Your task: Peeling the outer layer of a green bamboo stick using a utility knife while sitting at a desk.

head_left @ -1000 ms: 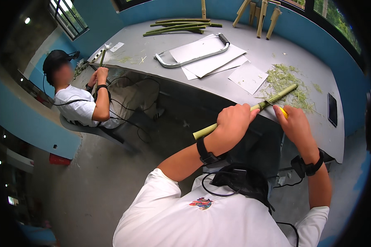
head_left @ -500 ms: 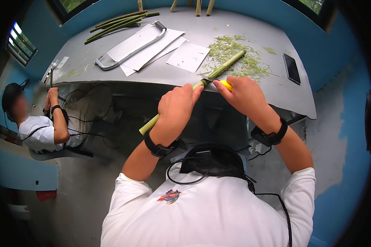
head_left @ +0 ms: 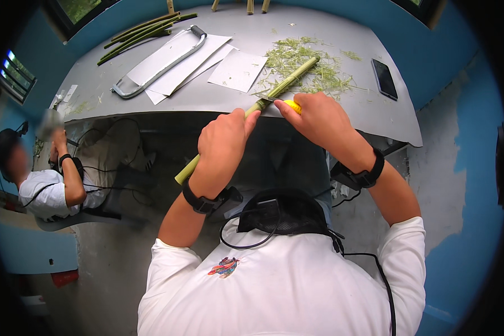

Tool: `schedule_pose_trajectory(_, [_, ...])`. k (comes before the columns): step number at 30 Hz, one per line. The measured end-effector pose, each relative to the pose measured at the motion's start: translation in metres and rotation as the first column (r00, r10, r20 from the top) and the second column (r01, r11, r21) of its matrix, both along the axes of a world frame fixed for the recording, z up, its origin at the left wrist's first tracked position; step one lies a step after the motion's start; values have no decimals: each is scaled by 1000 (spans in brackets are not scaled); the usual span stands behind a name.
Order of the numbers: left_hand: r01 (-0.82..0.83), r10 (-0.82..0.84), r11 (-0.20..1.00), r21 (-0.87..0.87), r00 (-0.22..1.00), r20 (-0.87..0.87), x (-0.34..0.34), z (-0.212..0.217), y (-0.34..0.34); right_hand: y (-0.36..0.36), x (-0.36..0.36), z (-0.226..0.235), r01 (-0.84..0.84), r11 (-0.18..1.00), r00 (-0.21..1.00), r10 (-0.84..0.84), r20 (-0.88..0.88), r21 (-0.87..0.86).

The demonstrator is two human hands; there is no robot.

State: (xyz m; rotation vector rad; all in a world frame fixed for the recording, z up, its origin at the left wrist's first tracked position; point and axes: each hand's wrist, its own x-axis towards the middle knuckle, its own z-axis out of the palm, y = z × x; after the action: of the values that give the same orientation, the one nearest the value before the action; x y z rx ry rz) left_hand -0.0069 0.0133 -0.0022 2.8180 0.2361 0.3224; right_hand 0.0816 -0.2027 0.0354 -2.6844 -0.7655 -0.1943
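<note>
My left hand [head_left: 223,144] grips a long green stalk [head_left: 289,82] near its middle; the stalk runs from below the table edge up onto the grey table [head_left: 341,112]. My right hand [head_left: 315,119] is closed on a yellow-handled tool [head_left: 292,105], whose tip meets the stalk just beyond my left thumb. A heap of green shavings [head_left: 313,70] lies on the table under the stalk's far end.
White paper sheets [head_left: 238,70] and a grey metal handled frame [head_left: 157,61] lie at the table's middle. More green stalks [head_left: 143,31] rest at the far left. A dark phone [head_left: 385,78] sits at the right. Another seated person [head_left: 56,185] works at left.
The view has swung so the table sits more centred and higher. Both hands keep their hold on the stalk and tool; the tool stays at the stalk by my left thumb.
</note>
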Motion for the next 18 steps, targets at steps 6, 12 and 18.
schedule_pose_trajectory(6, [5,-4,1000,11,999,-46,2,10,-6,-46,65,4,240,963,971,-235,51,-121])
schedule_pose_trajectory(12, [-27,25,999,-28,998,-59,2,5,-4,-3,21,-3,-54,998,995,56,-78,28])
schedule_pose_trajectory(18, [-10,11,999,35,999,-34,3,0,-6,-15,25,6,-19,999,994,14,-106,-47])
